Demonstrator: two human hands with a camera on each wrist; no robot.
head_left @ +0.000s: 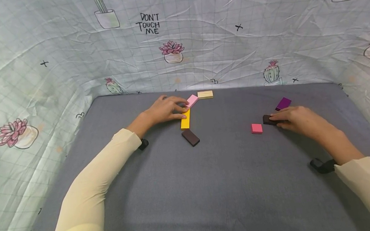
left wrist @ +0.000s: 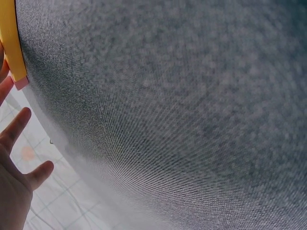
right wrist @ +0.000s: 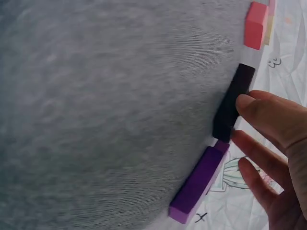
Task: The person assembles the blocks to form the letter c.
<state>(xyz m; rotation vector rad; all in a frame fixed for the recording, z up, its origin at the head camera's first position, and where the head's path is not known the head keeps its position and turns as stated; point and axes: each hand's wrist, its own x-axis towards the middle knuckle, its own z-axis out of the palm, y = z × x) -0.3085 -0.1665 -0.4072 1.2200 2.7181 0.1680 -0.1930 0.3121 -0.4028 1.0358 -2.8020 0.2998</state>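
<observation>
Your left hand point(head_left: 166, 109), fingers apart, touches a yellow oblong block point(head_left: 185, 123); your right hand point(head_left: 302, 120) pinches a dark-brown oblong block point(head_left: 266, 120).

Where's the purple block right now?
In the head view, the purple block lies on the right side of the gray surface, just beyond the dark block that the right hand pinches.

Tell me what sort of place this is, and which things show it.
Probably a curtained-off work area: a grey tabletop, cactus-printed cloth hung around three sides, and coloured blocks laid out on top.
</observation>
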